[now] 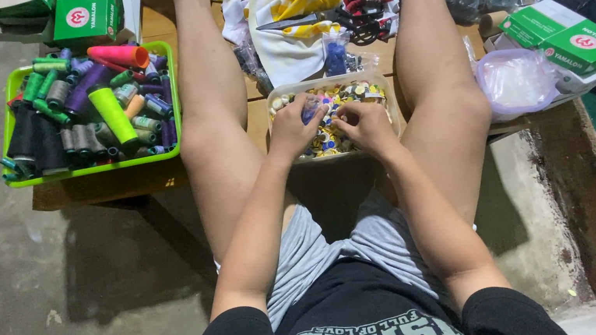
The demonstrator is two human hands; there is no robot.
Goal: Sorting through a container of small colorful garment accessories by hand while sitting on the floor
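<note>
Head view, listed largest to smallest: low wooden desk carrying the goods, the person's bare legs stretched over it on either side of the work. Lime-green plastic tray at the desk's left end, heaped with thread cones and spools in purple, green, pink, grey and black. Yellow-and-white patterned cloth at the far middle, with black-handled scissors lying on it. Green-and-white cardboard boxes stacked at the right, more at the far left. Clear plastic bag of white material beside the right knee. Shallow clear plastic container of small mixed-colour buttons or caps, between the knees near the desk's front edge. Left hand and right hand, both inside the container, fingers curled down among the pieces; the left pinches a small blue item, while what the right grips cannot be told.
</note>
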